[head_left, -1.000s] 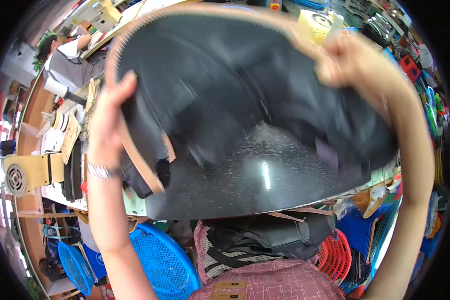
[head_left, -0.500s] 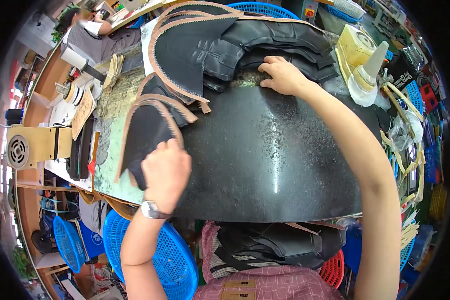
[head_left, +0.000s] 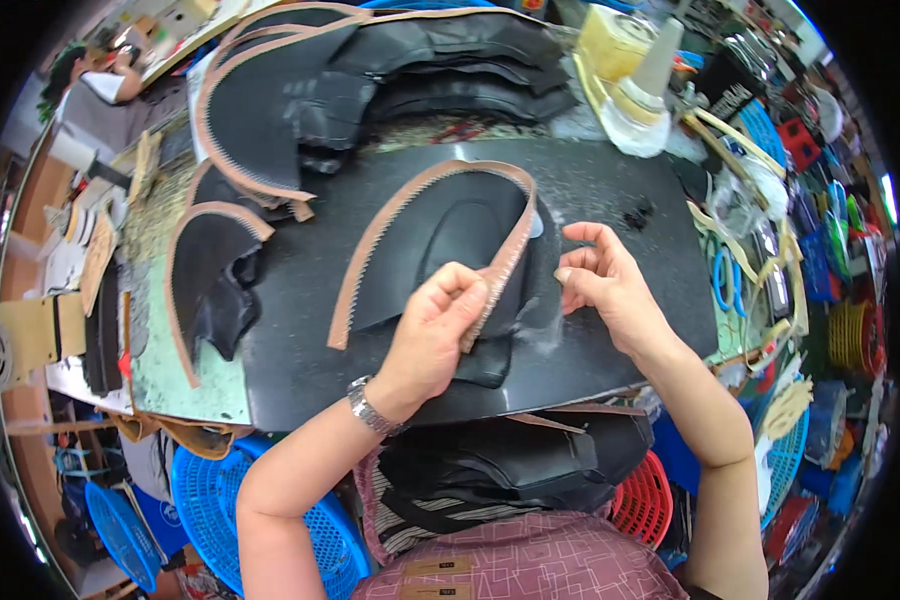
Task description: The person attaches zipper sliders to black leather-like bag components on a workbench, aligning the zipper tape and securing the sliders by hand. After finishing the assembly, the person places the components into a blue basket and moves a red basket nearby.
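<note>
A curved black leather piece [head_left: 450,245] with a tan saw-toothed edge lies on the black work slab [head_left: 610,200]. My left hand [head_left: 435,330] pinches its tan edge near the lower right end. Just to the right, my right hand [head_left: 600,280] hovers beside the piece with fingers loosely curled and nothing in them. A wristwatch [head_left: 368,405] sits on my left wrist. More black pieces with tan edges are stacked at the back [head_left: 370,70] and at the left [head_left: 210,280].
A glue bottle with a cone tip [head_left: 650,90] stands at the back right. Blue baskets [head_left: 210,500] sit below left, a red basket [head_left: 645,495] below right. Black pieces lie in my lap [head_left: 510,460]. Another person [head_left: 90,80] works at far left.
A second ago both hands held a large black sheet up near the camera. They then dropped to the slab, and now one tan-edged piece lies in front with my left hand on it.
</note>
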Demonstrator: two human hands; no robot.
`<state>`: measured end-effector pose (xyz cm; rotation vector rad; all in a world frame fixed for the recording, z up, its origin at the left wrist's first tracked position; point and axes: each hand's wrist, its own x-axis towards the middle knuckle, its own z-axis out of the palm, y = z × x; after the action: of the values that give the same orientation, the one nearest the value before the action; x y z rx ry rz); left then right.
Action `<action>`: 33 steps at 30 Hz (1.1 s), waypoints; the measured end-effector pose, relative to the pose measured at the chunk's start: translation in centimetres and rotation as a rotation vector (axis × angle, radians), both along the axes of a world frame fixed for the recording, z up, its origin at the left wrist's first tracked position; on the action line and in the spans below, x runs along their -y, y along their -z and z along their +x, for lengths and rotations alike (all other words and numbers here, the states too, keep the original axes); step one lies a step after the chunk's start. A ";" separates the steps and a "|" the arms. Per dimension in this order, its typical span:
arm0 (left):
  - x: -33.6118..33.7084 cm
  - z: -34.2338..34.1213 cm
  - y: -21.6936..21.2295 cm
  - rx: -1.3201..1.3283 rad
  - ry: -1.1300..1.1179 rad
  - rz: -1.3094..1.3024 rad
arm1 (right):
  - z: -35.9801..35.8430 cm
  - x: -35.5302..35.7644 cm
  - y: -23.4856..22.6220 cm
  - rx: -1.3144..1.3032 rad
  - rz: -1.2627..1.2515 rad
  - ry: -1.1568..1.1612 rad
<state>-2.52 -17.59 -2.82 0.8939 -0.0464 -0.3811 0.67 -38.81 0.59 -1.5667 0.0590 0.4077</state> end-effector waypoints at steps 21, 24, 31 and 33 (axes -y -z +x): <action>-1.5 5.7 -2.7 0.107 0.195 0.814 | -0.1 -1.7 0.9 0.360 -0.560 -0.346; -3.0 5.0 -2.5 0.044 0.143 0.971 | 0.3 -1.7 1.1 0.342 -0.559 -0.369; -1.1 2.6 -1.7 1.070 -0.226 1.529 | 1.2 -3.7 -0.5 0.062 -0.590 -0.448; -1.1 2.6 -2.5 1.460 0.122 1.354 | 1.3 -3.5 0.4 0.145 -0.597 -0.451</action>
<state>0.04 -16.46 -0.33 2.3573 -1.3152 0.2965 2.00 -35.30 0.23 -2.2027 -0.3178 0.6674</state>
